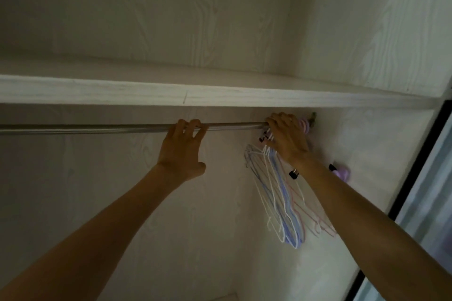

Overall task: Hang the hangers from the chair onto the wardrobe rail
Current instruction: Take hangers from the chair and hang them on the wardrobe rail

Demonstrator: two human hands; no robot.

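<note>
A metal wardrobe rail [97, 128] runs left to right under a white shelf. My left hand [182, 151] reaches up and its fingers curl over the rail near the middle. My right hand [286, 137] is at the rail's right end, fingers round the hooks of a bunch of thin wire hangers [281, 198]. The hangers are white, blue and pink and dangle below the rail, fanned out. A purple hanger [305, 124] with black clips sits on the rail just right of my right hand. The hooks themselves are hidden by my fingers.
The white shelf [220, 95] lies close above the rail. The wardrobe's right side wall [362, 154] stands just beyond the hangers, with a dark door frame [415, 166] at the right edge. The back panel is pale wood grain.
</note>
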